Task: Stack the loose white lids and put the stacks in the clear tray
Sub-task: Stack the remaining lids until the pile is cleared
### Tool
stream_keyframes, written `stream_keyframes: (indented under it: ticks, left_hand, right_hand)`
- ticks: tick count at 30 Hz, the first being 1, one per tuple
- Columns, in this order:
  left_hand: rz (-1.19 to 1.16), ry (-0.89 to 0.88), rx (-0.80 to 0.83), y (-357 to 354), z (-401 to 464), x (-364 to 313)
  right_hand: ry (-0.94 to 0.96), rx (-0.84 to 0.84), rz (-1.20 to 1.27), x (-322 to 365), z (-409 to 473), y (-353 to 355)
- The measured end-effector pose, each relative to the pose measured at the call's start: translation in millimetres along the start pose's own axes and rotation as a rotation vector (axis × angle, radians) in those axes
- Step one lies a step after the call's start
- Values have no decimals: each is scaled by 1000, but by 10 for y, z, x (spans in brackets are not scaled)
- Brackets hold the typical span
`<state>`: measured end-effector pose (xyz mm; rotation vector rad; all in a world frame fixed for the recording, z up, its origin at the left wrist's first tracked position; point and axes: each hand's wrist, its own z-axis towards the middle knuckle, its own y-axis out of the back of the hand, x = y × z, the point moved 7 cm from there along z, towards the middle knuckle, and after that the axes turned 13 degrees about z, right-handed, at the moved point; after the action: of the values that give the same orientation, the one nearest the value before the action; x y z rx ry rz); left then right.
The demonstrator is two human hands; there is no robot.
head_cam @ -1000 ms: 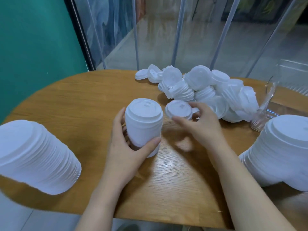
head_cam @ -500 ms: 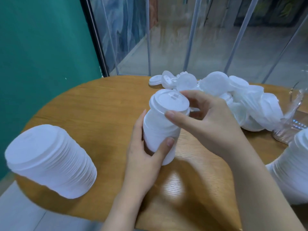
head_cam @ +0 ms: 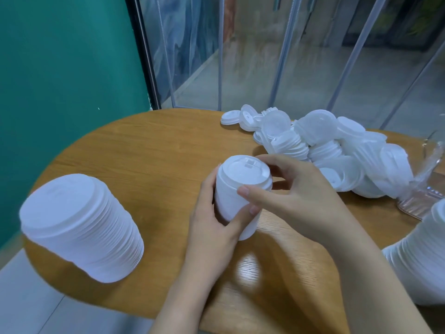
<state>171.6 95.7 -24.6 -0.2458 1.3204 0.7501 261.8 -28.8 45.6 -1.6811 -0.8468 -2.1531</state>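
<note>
Head view: our left hand [head_cam: 212, 220] grips the lid stack [head_cam: 237, 196].
Right hand [head_cam: 296, 198]: pinches its top lid [head_cam: 245, 171].
Loose lids [head_cam: 337, 150]: two o'clock.

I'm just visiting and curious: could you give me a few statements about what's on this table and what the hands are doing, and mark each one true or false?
1. The left hand grips the side of the middle stack of lids. True.
2. The right hand rests flat on the table. False: its fingers are curled round the top lid of that stack.
3. A pile of loose lids lies beyond the hands. True.
4. The tall stack at the left stands inside the clear tray. False: it stands on bare wood; the tray is at the right edge.
</note>
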Motion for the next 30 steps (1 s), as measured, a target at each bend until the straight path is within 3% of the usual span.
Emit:
stream_keyframes:
  ticks: [13,17,19,21,23,30]
  left_hand:
    - [-24,-4,17,46,-18,-8]
    - [-16,-1,22,47,-15,4]
    - [-19,5,23,46,-18,21]
    - [-2,10,27,37,-22,42]
    - [26,10,30,25,-24,58]
    - [107,27,48,24,-84,113]
  right_hand:
    - [-38,48,-23,-61,-56,63]
    - [-13,-234,37,-110,-19,591]
    - [-13,-423,-130,-253,-26,907]
    - [-24,-508,-391,-447,-14,1051]
    - [-40,-492,-560,-658,28,1049]
    - [-122,-420,-701,-1006,136,947]
